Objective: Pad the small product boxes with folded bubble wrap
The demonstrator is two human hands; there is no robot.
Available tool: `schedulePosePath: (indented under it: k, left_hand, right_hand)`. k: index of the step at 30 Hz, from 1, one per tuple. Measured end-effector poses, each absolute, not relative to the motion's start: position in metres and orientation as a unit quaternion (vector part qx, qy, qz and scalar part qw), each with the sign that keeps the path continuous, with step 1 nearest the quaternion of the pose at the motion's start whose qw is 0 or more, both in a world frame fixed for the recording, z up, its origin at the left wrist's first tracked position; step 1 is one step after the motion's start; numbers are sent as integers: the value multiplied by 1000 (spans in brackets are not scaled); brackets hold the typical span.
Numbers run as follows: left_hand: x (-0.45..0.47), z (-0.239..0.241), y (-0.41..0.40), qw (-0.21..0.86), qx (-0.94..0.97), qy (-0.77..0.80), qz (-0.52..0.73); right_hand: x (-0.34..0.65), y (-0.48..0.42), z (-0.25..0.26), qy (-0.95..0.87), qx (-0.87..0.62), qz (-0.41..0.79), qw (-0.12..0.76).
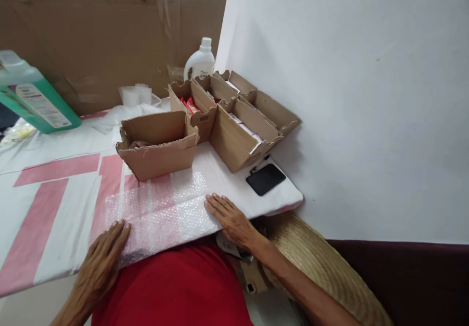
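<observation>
A sheet of clear bubble wrap [161,213] lies flat on the white and pink table cover [47,208], at the near edge. My left hand [104,255] rests flat on the sheet's left end, fingers stretched out. My right hand [229,218] lies flat on its right end, fingers spread. Neither hand holds anything. Just behind the sheet stands an open brown cardboard box [157,145].
More open cardboard boxes [234,116] with packets inside stand at the back right, with a white bottle [201,61] behind them. A black phone [266,178] lies near the table's right corner. A green bottle [32,96] is at the left. A cardboard sheet [95,37] stands behind; a white wall is to the right.
</observation>
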State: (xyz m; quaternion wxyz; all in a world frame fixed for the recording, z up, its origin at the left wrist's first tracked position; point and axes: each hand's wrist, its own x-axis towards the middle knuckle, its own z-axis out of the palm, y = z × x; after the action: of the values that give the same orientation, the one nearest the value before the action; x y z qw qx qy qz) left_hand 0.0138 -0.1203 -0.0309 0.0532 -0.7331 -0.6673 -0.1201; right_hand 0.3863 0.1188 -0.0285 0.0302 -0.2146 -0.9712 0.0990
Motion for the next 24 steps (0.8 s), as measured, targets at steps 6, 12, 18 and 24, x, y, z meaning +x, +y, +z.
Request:
schedulePosePath:
  k: [6,12,18,24]
  left_hand:
    - [4,-19,-137,-92,-665,-699,-246]
    - [-2,0,-124,-182,-537,-755,-329]
    - [1,8,-101,-191,-390,-826,-359]
    - [19,7,-83,-112,-330,-869,-351]
  right_hand:
    - [396,118,-25,-972,-189,123,60]
    - [393,128,-23,-924,-224,250,183]
    - [370,139,-37,-839,-303,314,326]
    - [347,127,-43,-778,-429,276,367]
